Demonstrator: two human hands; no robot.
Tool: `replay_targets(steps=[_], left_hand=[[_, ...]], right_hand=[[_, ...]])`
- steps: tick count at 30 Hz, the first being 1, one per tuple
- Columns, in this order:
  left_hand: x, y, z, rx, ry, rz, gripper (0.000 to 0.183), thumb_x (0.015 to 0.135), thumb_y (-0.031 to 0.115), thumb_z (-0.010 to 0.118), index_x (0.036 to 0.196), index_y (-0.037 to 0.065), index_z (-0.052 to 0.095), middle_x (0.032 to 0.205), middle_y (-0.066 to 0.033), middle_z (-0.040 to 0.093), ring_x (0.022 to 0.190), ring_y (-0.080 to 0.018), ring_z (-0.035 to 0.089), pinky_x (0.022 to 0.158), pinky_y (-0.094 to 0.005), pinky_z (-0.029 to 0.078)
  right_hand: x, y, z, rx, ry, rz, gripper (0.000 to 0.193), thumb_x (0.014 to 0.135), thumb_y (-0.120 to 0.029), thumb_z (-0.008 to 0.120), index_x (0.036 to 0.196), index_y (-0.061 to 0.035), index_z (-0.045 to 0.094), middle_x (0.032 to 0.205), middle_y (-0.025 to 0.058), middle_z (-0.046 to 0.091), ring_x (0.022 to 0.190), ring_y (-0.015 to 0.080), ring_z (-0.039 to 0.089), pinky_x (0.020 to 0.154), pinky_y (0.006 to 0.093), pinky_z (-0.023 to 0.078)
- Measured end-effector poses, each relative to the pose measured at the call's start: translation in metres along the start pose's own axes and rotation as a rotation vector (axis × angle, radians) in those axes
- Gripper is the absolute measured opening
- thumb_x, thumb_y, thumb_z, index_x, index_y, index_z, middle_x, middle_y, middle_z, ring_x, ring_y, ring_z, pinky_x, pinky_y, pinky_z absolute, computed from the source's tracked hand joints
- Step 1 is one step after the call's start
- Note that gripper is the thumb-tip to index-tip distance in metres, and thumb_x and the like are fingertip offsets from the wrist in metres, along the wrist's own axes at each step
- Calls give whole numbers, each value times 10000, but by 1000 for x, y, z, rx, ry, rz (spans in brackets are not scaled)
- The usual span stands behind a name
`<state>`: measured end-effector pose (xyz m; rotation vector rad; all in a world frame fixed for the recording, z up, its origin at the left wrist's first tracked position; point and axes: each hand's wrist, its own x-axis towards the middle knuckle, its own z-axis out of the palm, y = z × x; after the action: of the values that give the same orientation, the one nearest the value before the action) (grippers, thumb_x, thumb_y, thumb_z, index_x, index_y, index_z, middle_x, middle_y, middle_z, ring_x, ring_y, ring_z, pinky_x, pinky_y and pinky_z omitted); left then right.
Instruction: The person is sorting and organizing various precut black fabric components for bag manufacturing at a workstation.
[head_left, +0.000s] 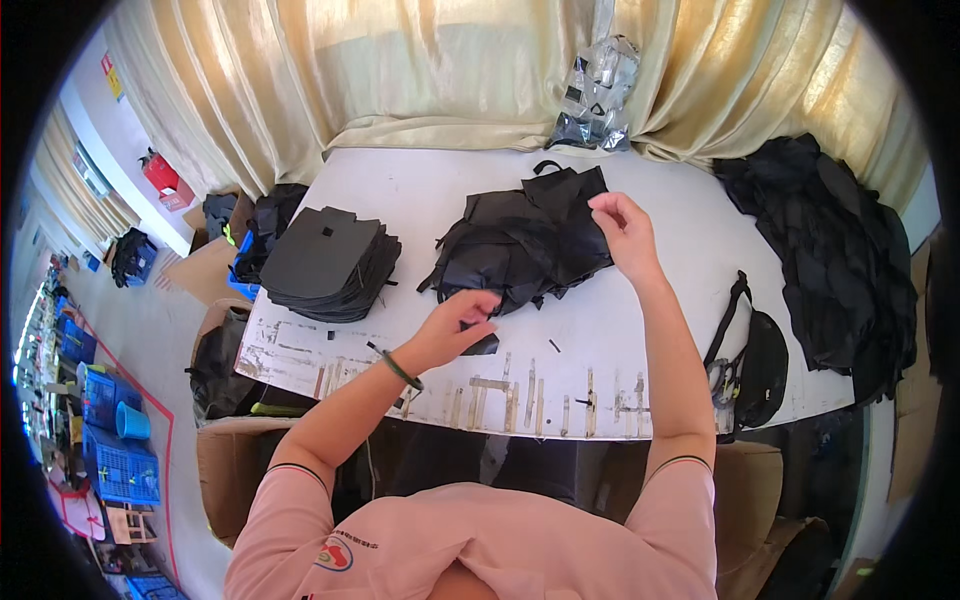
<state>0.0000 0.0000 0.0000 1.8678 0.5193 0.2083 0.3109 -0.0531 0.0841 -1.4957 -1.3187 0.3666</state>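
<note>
Progress, judged from the layout only: a thick stack of flat black panels stands fairly even at the left of the white table, so that portion looks in order; the heap of black pieces at the centre lies loose and overlapping and appears to be in handling, well short of tidy. A large mound of black fabric spreads along the right side, apparently not in use at this point; a black pouch lies near it, toward the near edge. Position relative to grip: the central heap sits between the two hands. Right hand is at its far right edge, thumb and fingertips close together; cannot tell whether fabric is pinched between them. Left hand is at its near left edge, thumb and index finger with a dark gap between; whether it holds a piece cannot be told.
</note>
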Motion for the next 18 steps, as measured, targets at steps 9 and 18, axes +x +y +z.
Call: replay_targets(steps=[9,18], left_hand=[[25,120,36,-121,583,590,575,816,121,765,1304,2,484,1255,-80,547,1120,-138,535,958,-314,442],[-16,105,-22,-164,585,383,152,856,24,688,995,-5,634,883,-17,676,814,-57,591,770,-236,489]], right_hand=[[-45,-202,-27,336,-185,-454,114,921,15,578,1021,-19,621,899,23,649,816,80,598,762,231,493],[-43,-255,-57,204,107,-727,134,952,-16,572,1060,-36,649,974,-27,638,869,46,582,779,202,470]])
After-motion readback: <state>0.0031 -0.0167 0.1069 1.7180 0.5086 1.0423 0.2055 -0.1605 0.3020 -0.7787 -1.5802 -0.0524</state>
